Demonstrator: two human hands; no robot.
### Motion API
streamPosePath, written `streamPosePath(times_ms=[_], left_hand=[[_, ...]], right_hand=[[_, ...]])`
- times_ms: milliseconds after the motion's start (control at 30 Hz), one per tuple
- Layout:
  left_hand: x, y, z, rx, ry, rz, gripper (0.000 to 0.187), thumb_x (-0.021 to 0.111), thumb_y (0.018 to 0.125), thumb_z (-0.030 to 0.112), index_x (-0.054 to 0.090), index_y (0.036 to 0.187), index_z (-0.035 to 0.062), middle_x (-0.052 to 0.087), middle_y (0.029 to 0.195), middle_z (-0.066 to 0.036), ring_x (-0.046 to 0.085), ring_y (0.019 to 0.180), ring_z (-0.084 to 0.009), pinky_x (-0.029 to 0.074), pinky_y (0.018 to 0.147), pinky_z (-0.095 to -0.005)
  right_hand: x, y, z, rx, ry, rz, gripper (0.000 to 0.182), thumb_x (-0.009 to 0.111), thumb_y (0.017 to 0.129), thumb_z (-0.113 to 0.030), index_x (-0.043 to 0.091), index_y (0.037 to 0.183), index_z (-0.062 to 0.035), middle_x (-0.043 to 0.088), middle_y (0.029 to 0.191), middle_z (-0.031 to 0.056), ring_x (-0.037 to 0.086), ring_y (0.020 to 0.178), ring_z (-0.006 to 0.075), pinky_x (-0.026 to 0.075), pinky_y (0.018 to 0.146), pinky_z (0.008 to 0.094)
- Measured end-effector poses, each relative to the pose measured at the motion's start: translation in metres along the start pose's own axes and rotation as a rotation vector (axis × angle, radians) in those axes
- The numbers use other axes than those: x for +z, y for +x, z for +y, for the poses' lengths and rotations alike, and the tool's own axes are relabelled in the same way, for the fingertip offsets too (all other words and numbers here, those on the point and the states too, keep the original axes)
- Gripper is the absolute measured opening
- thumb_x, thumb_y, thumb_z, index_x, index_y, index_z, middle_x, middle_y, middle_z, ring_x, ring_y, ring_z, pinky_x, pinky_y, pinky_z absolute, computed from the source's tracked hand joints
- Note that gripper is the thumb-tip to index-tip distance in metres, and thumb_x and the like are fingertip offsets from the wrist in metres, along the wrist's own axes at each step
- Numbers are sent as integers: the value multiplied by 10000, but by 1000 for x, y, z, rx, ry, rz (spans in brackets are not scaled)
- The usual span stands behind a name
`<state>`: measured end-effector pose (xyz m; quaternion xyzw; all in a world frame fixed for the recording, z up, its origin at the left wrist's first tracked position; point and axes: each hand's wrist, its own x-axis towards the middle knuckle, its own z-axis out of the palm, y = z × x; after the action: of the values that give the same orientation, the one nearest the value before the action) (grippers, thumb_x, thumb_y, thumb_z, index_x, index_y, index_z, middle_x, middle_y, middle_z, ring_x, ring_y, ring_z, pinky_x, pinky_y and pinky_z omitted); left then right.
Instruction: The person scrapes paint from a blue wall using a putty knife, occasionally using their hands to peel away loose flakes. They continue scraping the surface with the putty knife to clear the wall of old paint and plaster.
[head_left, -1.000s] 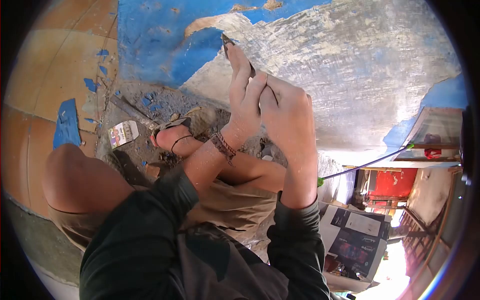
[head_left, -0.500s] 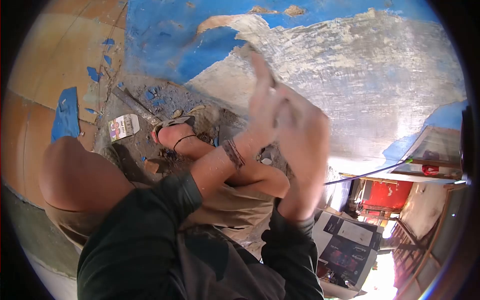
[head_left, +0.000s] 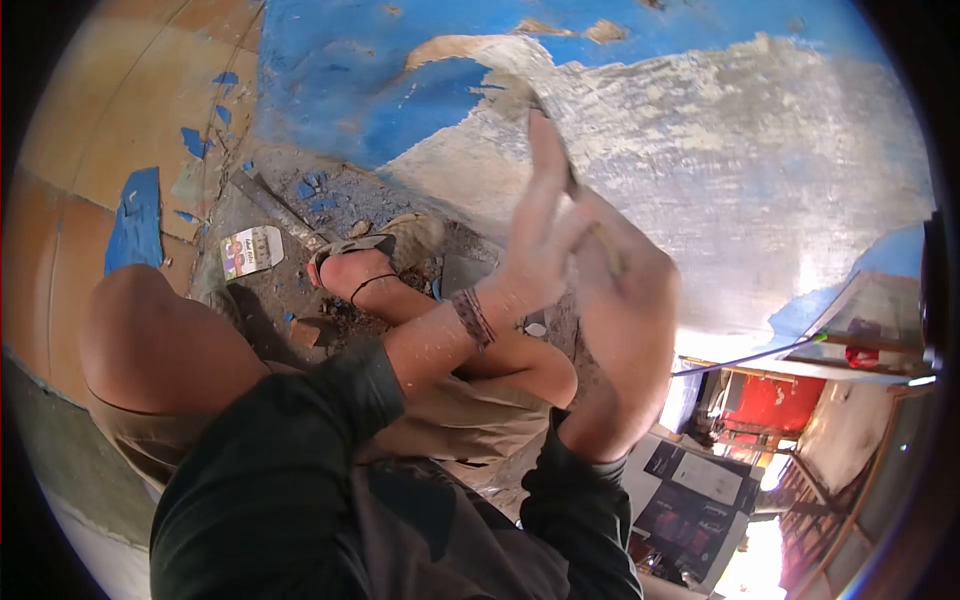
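Both of my hands are raised together against a wall of peeling blue paint and bare whitish plaster. My right hand is closed around the handle end of a scraper, whose thin dark blade shows nearly edge-on. Beside it, my left hand grips the same tool, its index finger stretched along the blade. The blade's tip is blurred and lies by the ragged paint edge. Most of the handle is hidden by my fingers. Pale dust covers my hands and left forearm.
Paint chips and rubble lie at the wall's foot, near a flat metal strip and a printed packet. A large blue flake rests on the tiles. A cardboard box stands at right, below a purple cable.
Both hands and the scraper have shifted slightly right in view, with the right wrist a little lower. The wall and floor have moved only slightly in the picture.
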<state>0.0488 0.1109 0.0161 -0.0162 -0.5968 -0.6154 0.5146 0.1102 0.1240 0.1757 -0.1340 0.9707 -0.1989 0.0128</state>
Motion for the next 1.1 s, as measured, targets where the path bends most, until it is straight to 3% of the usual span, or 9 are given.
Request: streamPosePath(times_ms=[100,167,300,467,567,733,900,933,1100], left_hand=[[-10,5,15,-419,-282,-31,617,353,962,151,118,1499,-39,379,1403,-324,620,867,-272,498,779,-342],[-11,10,23,-683,-471,-62,631,282,983,171,23,1538,20,509,1334,-288,624,881,-251,491,790,-345],[11,5,9,-22,180,93,597,268,1009,213,57,1566,182,589,841,-57,606,732,-169,493,653,-298],[-2,1,12,-500,-338,3,649,330,968,206,58,1526,16,306,1287,-215,529,1039,-300,417,894,-385],[15,-8,2,-79,-42,14,699,367,943,201,59,1502,-84,137,1554,-310,483,1224,-379,371,1038,-437],[-4,1,13,-525,-348,-5,654,340,960,165,71,1507,-70,349,1375,-246,490,1131,-280,395,937,-368],[10,-6,6,-74,367,21,605,306,981,73,56,1518,-49,622,1148,-169,604,885,-159,498,735,-292],[14,-4,10,-534,-338,59,716,365,924,175,24,1511,-52,102,1568,-288,130,1476,-262,159,1175,-372],[12,-17,19,-300,-121,-22,687,356,968,234,54,1507,-66,323,1490,-240,418,1215,-232,360,956,-273]], right_hand=[[4,5,13,-26,136,26,277,528,880,-122,649,1125,-75,586,853,272,606,691,374,493,678,353],[17,14,7,-201,-216,-27,310,509,886,-72,656,1157,-40,645,773,183,648,723,143,501,685,293],[5,-2,20,-70,170,84,266,518,884,-109,643,1114,-61,585,800,263,596,693,391,497,682,352],[30,11,17,-217,-150,7,319,508,894,-72,632,1185,-24,680,905,249,698,798,297,511,693,328],[12,-10,19,-118,79,113,305,518,893,-104,638,1171,-63,616,881,279,653,794,405,504,692,361],[28,8,16,-129,-142,8,308,519,890,-63,657,1161,-12,705,928,209,681,841,177,521,726,315],[17,-4,27,-68,140,88,308,539,882,-79,663,1164,-69,657,881,245,687,780,228,512,715,330],[23,-1,24,-97,137,47,311,537,883,-83,663,1168,-72,656,890,249,697,805,240,517,722,340],[32,-3,32,-147,-95,39,328,516,883,-69,650,1179,-24,701,934,204,702,851,237,526,764,343]])
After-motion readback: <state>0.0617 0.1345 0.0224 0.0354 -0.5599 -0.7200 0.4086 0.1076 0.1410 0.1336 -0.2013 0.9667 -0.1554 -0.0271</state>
